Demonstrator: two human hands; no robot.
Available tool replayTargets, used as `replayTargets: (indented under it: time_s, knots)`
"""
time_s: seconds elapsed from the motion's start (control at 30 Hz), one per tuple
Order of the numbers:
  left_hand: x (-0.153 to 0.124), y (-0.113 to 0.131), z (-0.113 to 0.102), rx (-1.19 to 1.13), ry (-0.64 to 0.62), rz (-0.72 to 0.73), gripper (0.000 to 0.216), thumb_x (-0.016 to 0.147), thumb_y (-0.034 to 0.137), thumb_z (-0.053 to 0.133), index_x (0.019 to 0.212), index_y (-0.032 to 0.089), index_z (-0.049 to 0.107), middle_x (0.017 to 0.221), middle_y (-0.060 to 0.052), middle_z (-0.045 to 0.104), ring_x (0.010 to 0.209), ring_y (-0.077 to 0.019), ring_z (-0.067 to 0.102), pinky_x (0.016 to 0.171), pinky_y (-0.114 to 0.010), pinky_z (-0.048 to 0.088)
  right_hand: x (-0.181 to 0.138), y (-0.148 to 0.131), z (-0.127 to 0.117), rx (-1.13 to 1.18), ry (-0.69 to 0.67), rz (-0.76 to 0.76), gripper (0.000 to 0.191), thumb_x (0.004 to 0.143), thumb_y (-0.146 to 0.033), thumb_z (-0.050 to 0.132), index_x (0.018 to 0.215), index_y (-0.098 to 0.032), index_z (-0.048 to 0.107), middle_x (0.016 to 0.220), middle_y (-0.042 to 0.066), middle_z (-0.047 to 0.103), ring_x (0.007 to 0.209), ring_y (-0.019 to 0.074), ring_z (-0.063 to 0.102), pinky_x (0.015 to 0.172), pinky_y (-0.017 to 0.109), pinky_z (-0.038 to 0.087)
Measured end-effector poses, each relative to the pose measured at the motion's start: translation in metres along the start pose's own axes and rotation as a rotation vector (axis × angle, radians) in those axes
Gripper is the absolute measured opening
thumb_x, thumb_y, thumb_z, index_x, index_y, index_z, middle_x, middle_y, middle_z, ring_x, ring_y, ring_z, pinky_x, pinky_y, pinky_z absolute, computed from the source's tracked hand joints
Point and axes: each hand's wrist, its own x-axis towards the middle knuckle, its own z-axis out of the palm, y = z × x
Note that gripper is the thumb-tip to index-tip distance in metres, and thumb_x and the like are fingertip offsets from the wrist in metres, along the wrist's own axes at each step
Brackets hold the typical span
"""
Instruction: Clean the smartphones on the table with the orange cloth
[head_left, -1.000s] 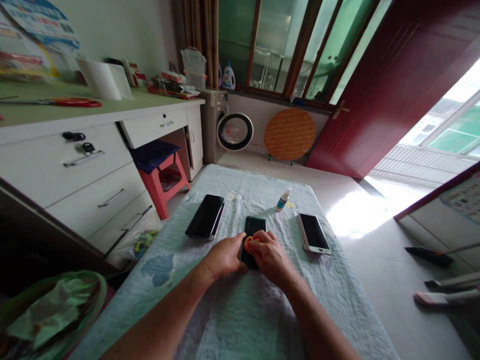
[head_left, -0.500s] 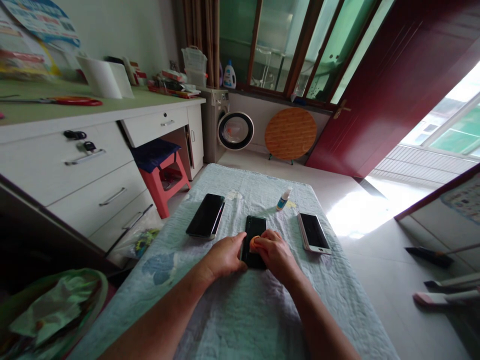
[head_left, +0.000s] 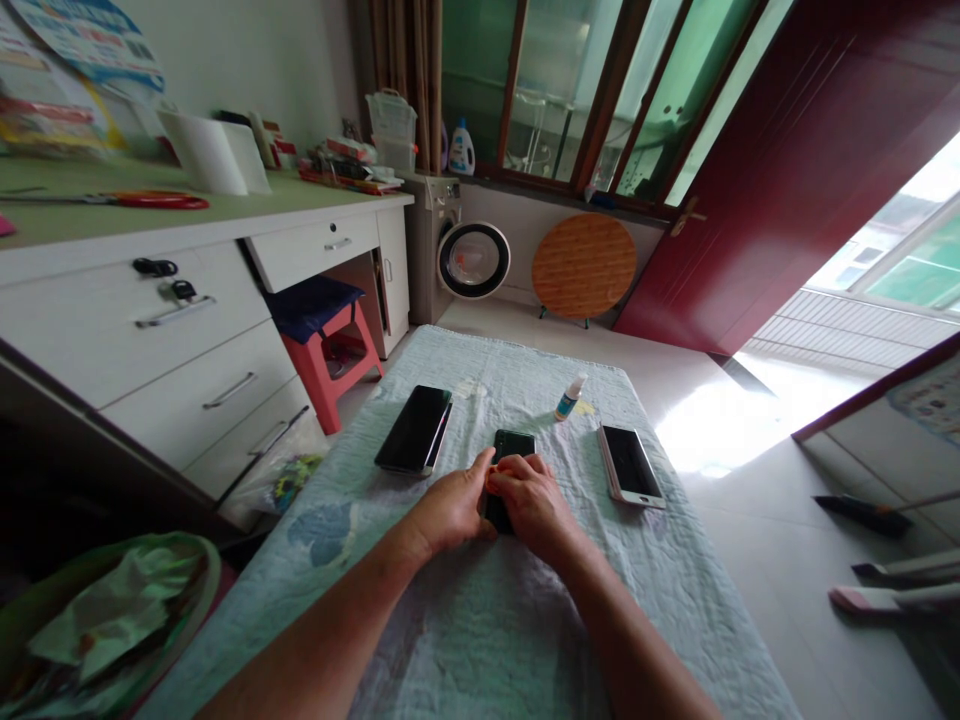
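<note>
left hand (head_left: 450, 510) braces dark phone (head_left: 514, 445) at 9 o'clock edge | right hand (head_left: 534, 500) presses orange wad (head_left: 490, 483), likely cloth, on screen | best: flat, even pressure

My hands are bare. The left hand (head_left: 450, 512) shows just left of the dark phone (head_left: 514, 443) and the right hand (head_left: 536, 505) just right of it, each with a plain wrist behind it. My left forearm (head_left: 337, 630) and right forearm (head_left: 626, 630) are uncovered along all the length that shows, broadening from the phone towards me. Whether a sleeve begins higher up I cannot tell, and the nails are too small to make out.
</note>
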Motion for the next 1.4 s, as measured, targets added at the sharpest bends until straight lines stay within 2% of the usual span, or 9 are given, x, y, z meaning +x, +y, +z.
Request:
replayTargets:
  time_s: [0.2,0.4,0.63,0.87,1.0,1.1,1.2,1.3,1.4]
  knots:
    - [-0.001,-0.001,-0.004,-0.049,-0.033,0.076,0.09,0.059,0.017,0.067,0.143,0.017,0.035,0.089,-0.004,0.071,0.082,-0.0238,0.066,0.066,-0.025,0.042,-0.008,-0.012,-0.011,0.073,-0.08,-0.012,0.02,0.09,-0.016,0.054,0.083,-0.026,0.071,0.095,0.002,0.063,0.086,0.0159,0.049,0.077,0.027,0.038]
    - [-0.001,0.003,-0.007,0.001,-0.091,0.041,0.087,0.062,0.024,0.067,0.143,0.014,0.036,0.073,0.001,0.065,0.066,-0.0188,0.061,0.056,-0.023,0.037,-0.016,-0.01,-0.031,0.131,-0.228,-0.053,0.021,0.087,-0.01,0.054,0.079,-0.022,0.069,0.081,0.0,0.058,0.079,0.0124,0.051,0.075,0.024,0.037]
    - [0.0,0.0,-0.005,0.005,-0.076,0.039,0.089,0.059,0.019,0.065,0.144,0.017,0.036,0.072,0.002,0.065,0.065,-0.0176,0.06,0.057,-0.023,0.037,-0.026,0.014,-0.049,0.147,-0.32,0.117,0.022,0.074,-0.003,0.054,0.077,-0.021,0.068,0.082,0.0,0.059,0.077,0.0118,0.054,0.072,0.022,0.038]
    - [0.0,0.002,-0.011,0.004,-0.145,0.027,0.094,0.059,0.018,0.066,0.146,0.016,0.031,0.075,0.001,0.065,0.067,-0.0182,0.06,0.057,-0.023,0.037,-0.017,-0.006,-0.032,0.098,-0.225,0.109,0.017,0.085,-0.012,0.053,0.081,-0.021,0.067,0.083,0.001,0.056,0.079,0.0123,0.05,0.073,0.022,0.036]
    - [-0.002,0.003,-0.015,-0.02,-0.151,0.093,0.09,0.059,0.015,0.064,0.144,0.013,0.034,0.082,-0.002,0.067,0.073,-0.0192,0.061,0.062,-0.023,0.04,-0.009,-0.018,-0.018,0.016,-0.174,0.08,0.018,0.092,-0.019,0.05,0.089,-0.023,0.068,0.085,0.002,0.054,0.08,0.0132,0.047,0.071,0.023,0.034]
    - [-0.002,-0.001,-0.015,-0.031,-0.151,0.14,0.084,0.064,0.016,0.06,0.143,0.011,0.035,0.086,-0.004,0.068,0.075,-0.0196,0.061,0.064,-0.023,0.042,-0.008,-0.021,-0.014,-0.022,-0.173,0.032,0.018,0.093,-0.021,0.051,0.092,-0.025,0.068,0.086,0.002,0.053,0.08,0.0134,0.045,0.07,0.024,0.032]
    - [0.001,-0.007,-0.013,-0.001,-0.166,0.119,0.078,0.069,0.018,0.056,0.145,0.014,0.034,0.084,-0.003,0.068,0.071,-0.0186,0.062,0.06,-0.023,0.041,-0.011,-0.024,-0.016,-0.05,-0.21,-0.029,0.016,0.091,-0.02,0.055,0.086,-0.025,0.069,0.084,0.001,0.052,0.079,0.0134,0.044,0.069,0.026,0.029]
    - [0.005,-0.012,-0.01,0.045,-0.127,0.109,0.07,0.074,0.014,0.047,0.144,0.015,0.036,0.101,-0.007,0.07,0.089,-0.0202,0.065,0.073,-0.024,0.046,-0.013,-0.028,-0.022,-0.061,-0.243,-0.065,0.015,0.089,-0.018,0.057,0.08,-0.024,0.068,0.083,0.0,0.051,0.08,0.0134,0.043,0.068,0.027,0.027]
    - [0.009,-0.013,-0.007,0.053,-0.061,0.133,0.058,0.082,0.017,0.042,0.14,0.012,0.043,0.135,-0.012,0.055,0.121,-0.0228,0.053,0.098,-0.029,0.039,-0.014,-0.032,-0.025,-0.07,-0.267,-0.064,0.013,0.087,-0.017,0.059,0.079,-0.024,0.067,0.083,0.0,0.052,0.079,0.0133,0.043,0.068,0.027,0.026]
